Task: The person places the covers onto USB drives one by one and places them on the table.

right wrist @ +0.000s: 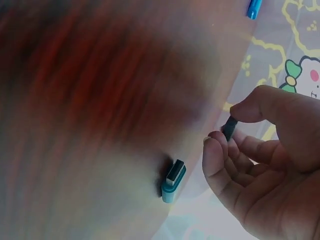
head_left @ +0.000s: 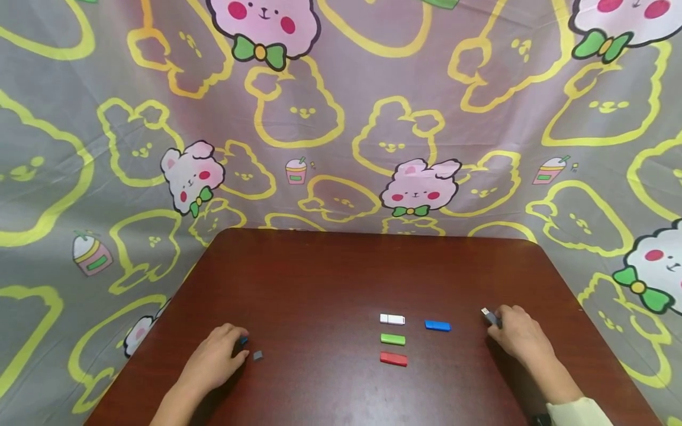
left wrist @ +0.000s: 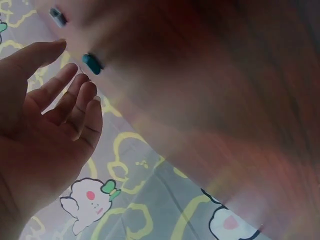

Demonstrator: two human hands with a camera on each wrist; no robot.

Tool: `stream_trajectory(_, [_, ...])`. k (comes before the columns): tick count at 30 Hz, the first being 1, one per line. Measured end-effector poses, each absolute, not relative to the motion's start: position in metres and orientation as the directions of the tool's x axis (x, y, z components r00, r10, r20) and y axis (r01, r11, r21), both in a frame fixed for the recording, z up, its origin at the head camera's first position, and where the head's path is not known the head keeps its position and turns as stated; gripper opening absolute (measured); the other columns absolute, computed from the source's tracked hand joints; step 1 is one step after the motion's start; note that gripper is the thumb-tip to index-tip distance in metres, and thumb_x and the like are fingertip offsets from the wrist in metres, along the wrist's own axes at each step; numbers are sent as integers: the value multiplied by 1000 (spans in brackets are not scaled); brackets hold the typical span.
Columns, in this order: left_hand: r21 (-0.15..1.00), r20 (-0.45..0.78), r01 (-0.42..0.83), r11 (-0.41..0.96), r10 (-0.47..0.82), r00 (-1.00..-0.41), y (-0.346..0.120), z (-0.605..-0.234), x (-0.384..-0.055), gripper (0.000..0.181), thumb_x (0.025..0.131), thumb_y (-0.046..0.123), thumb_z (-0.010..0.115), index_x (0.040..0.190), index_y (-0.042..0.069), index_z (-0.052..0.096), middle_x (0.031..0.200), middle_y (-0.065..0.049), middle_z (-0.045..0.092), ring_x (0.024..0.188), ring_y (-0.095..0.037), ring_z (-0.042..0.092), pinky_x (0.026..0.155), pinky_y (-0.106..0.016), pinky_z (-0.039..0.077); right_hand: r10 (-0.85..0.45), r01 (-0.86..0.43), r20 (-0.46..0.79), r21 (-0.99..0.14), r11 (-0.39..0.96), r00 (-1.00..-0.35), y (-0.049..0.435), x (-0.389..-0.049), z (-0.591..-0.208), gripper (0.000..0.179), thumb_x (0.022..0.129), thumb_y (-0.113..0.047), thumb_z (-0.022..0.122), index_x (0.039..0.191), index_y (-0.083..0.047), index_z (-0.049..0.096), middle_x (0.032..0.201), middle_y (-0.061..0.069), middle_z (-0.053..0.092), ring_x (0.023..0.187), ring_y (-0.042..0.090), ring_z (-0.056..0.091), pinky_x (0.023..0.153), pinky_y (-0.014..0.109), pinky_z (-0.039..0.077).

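My left hand [head_left: 215,355] hovers at the table's left with relaxed fingers and holds nothing. Close to its fingertips lie a small blue cap [left wrist: 92,63] and a small grey cap [head_left: 258,355]. At the right, my right hand [head_left: 519,331] pinches a dark grey USB stick [head_left: 490,316] between thumb and fingers, its metal plug bare and pointing away to the left. Beside those fingers in the right wrist view lies a teal-blue USB stick [right wrist: 168,193] with its plug bare; in the head view the hand hides it.
Right of the table's middle lie white [head_left: 392,319], green [head_left: 392,339] and red [head_left: 393,359] USB sticks in a column, with a blue one [head_left: 437,326] to their right. A patterned cloth [head_left: 341,118] hangs around the brown table [head_left: 319,278].
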State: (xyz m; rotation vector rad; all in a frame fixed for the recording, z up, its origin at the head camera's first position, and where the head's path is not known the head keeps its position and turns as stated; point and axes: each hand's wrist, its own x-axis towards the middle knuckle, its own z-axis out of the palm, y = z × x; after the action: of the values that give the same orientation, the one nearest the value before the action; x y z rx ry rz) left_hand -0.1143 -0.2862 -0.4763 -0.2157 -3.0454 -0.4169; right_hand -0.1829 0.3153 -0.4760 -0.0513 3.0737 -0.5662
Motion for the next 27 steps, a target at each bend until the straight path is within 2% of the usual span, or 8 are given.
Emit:
stream_trajectory(5, [258,44,155,954,149,-988,-277,-473,-111,30,82,17,82,109,13,69,105,1,65,104,-25,62,89,-48,52,-23,-20,-5,-357,934,-1000,316,-183,-475,27,81,-15,68,98,5,62,88,18,57,75,31,55,66,50,48])
stream_trajectory(14, [304,6,119,945,124,-992,-267,-480,-109,26,82,22,84,103,19,69,100,9,62,101,-16,61,88,-42,52,-44,-34,-19,-352,935,-999,316,-184,-479,23,82,-13,67,94,5,59,80,13,57,71,27,52,63,46,46])
stream_trajectory(27, [305,19,126,944,126,-992,-259,-483,-112,17,83,19,83,91,23,68,88,13,56,84,-7,57,76,-35,52,-54,-52,4,-352,934,-999,316,-181,-478,19,79,-11,66,91,3,61,79,12,58,72,27,54,63,47,46])
